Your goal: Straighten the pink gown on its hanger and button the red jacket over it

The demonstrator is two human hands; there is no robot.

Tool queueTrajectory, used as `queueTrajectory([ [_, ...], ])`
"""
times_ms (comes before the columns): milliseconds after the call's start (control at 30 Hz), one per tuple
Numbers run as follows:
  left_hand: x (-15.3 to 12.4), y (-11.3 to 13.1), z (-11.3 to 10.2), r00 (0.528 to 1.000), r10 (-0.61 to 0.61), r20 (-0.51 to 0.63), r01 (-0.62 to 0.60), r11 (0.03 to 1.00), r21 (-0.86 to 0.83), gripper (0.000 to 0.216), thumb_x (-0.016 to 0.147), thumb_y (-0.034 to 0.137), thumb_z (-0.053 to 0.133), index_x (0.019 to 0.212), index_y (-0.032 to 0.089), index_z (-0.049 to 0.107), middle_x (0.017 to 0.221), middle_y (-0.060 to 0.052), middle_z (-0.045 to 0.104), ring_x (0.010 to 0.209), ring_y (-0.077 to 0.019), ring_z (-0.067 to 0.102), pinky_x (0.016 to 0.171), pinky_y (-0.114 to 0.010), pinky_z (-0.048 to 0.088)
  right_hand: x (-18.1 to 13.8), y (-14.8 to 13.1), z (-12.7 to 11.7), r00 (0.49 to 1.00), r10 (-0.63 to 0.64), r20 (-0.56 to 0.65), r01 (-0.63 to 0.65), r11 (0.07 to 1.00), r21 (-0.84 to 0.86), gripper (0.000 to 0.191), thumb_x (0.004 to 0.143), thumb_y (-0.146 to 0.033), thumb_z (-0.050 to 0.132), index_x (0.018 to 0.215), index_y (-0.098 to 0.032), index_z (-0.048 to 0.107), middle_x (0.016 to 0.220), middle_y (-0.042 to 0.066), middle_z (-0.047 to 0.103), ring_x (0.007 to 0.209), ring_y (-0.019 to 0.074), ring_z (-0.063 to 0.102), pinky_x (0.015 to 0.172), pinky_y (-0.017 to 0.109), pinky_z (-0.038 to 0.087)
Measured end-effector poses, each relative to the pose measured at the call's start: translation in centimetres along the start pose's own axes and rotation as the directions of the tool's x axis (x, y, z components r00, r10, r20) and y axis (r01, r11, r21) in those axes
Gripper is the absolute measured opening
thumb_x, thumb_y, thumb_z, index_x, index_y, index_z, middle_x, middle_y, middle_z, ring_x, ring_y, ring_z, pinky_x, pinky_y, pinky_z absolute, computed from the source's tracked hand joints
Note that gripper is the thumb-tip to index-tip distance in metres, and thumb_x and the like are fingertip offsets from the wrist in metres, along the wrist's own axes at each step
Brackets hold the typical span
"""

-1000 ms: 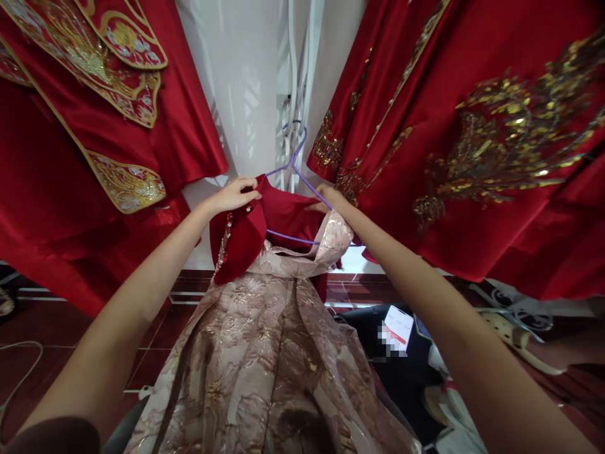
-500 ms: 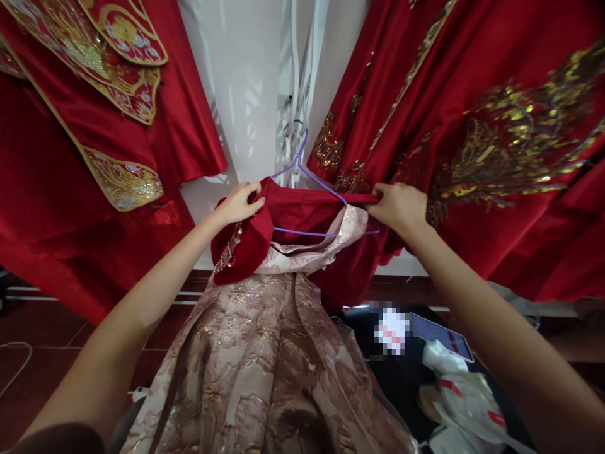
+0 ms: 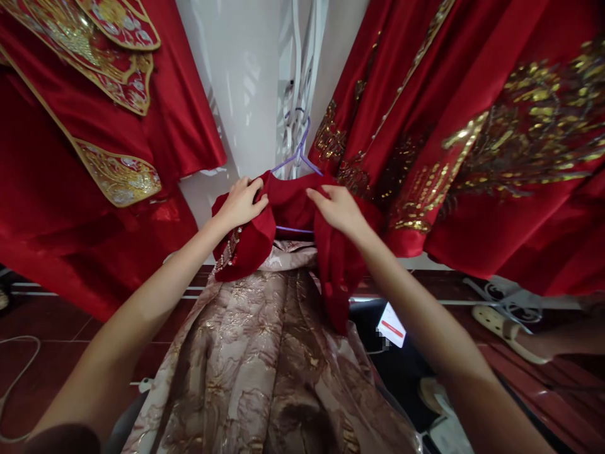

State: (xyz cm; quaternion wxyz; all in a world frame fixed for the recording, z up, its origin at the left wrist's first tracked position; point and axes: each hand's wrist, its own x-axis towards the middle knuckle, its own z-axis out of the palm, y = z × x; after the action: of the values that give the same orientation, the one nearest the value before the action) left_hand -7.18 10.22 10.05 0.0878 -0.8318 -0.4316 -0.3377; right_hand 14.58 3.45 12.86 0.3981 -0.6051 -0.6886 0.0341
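A dark red velvet jacket [image 3: 288, 205] hangs over a purple wire hanger [image 3: 299, 151] hooked on a white rack. Under it hangs a pink-gold brocade dress [image 3: 265, 359]. My left hand [image 3: 242, 203] grips the jacket's left shoulder, above a beaded edge [image 3: 227, 249]. My right hand [image 3: 338, 208] rests flat on the jacket's right shoulder, fingers spread over the cloth, which drapes down below my wrist.
Red robes with gold embroidery hang at left [image 3: 94, 157] and right [image 3: 472, 139]. A white rack post [image 3: 295, 75] stands behind the hanger. On the dark red tiled floor lie a black bag with a white tag [image 3: 391, 325], a sandal [image 3: 501, 325] and a cord [image 3: 19, 372].
My right hand has come in from the hanger's right end to the jacket's right shoulder, and the red cloth now covers the dress's right shoulder. My left hand has kept its grip.
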Motion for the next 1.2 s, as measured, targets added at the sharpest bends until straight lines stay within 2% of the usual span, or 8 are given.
queueTrajectory([
  [167,-0.1,0.0,-0.7,0.999,0.008,0.043,-0.009,1.000,0.011,0.014,0.086,0.031,0.047,0.093,0.019,0.051,0.087,-0.007,0.047,0.089,-0.0246,0.052,0.083,-0.039,0.042,-1.5,-1.0,2.6,0.993,-0.117,0.001,0.113,0.958,0.263,0.036,0.081,-0.050,0.051,0.062,-0.021,0.040,0.061,-0.001,0.047,0.060,0.0140,0.045,0.057,0.027,0.035],
  [367,-1.6,1.6,-1.0,1.000,0.015,0.005,-0.015,0.993,0.116,0.027,0.084,0.035,0.051,0.099,0.012,0.054,0.113,-0.018,0.046,0.111,-0.0348,0.045,0.095,-0.048,0.037,-4.7,2.1,2.0,0.987,-0.096,-0.127,0.123,0.966,0.228,0.040,0.083,-0.052,0.051,0.064,-0.021,0.035,0.061,-0.003,0.040,0.059,0.0115,0.038,0.059,0.026,0.033],
  [500,-3.0,4.2,-1.0,0.998,0.017,-0.058,-0.010,0.992,0.127,0.020,0.085,0.029,0.049,0.095,0.014,0.056,0.126,-0.018,0.039,0.122,-0.0377,0.035,0.100,-0.052,0.033,-5.2,2.9,2.6,0.991,-0.097,-0.092,0.119,0.953,0.277,0.044,0.083,-0.055,0.050,0.063,-0.021,0.030,0.058,-0.005,0.029,0.055,0.0093,0.032,0.055,0.024,0.029],
  [733,-4.1,7.6,0.8,0.998,0.000,0.058,0.014,0.969,-0.247,0.015,0.089,0.028,0.043,0.094,0.017,0.051,0.091,-0.008,0.048,0.079,-0.0186,0.053,0.077,-0.035,0.046,-3.9,1.0,5.7,0.993,-0.107,-0.045,0.114,0.811,0.573,0.042,0.081,-0.060,0.049,0.068,-0.021,0.039,0.065,-0.003,0.038,0.063,0.0115,0.038,0.061,0.025,0.037],
  [867,-4.6,7.2,1.6,0.991,-0.078,0.106,0.127,0.779,-0.614,0.014,0.082,0.029,0.056,0.086,0.019,0.047,0.081,-0.002,0.052,0.072,-0.0141,0.053,0.071,-0.029,0.046,-4.1,1.1,5.8,0.995,-0.094,0.044,0.031,0.674,0.739,0.039,0.082,-0.056,0.051,0.068,-0.021,0.041,0.066,-0.004,0.040,0.062,0.0098,0.042,0.061,0.022,0.040],
  [1033,-6.3,6.8,2.6,0.952,-0.206,0.228,0.277,0.259,-0.925,0.011,0.084,0.023,0.047,0.093,0.017,0.050,0.083,-0.002,0.058,0.072,-0.0108,0.058,0.071,-0.027,0.049,-4.3,2.7,5.3,0.970,-0.062,0.235,-0.167,0.532,0.830,0.036,0.084,-0.056,0.046,0.080,-0.021,0.053,0.080,-0.001,0.053,0.076,0.0112,0.054,0.068,0.023,0.048],
  [1100,-6.9,6.8,3.2,0.944,-0.281,0.172,0.230,0.187,-0.955,0.013,0.080,0.019,0.052,0.093,0.017,0.049,0.084,-0.002,0.059,0.075,-0.0100,0.059,0.074,-0.026,0.049,-4.5,3.0,5.1,0.965,-0.104,0.240,-0.151,0.530,0.835,0.028,0.080,-0.049,0.055,0.085,-0.022,0.057,0.087,-0.001,0.057,0.083,0.0119,0.056,0.073,0.025,0.050],
  [1200,-7.4,6.7,4.0,0.930,-0.356,0.090,0.164,0.184,-0.969,0.024,0.072,0.014,0.063,0.088,0.019,0.046,0.079,0.002,0.058,0.074,-0.0082,0.059,0.075,-0.023,0.047,-4.9,3.2,5.0,0.962,-0.167,0.217,-0.090,0.557,0.826,0.024,0.075,-0.040,0.065,0.090,-0.023,0.060,0.091,0.000,0.060,0.087,0.0131,0.058,0.076,0.027,0.051],
])
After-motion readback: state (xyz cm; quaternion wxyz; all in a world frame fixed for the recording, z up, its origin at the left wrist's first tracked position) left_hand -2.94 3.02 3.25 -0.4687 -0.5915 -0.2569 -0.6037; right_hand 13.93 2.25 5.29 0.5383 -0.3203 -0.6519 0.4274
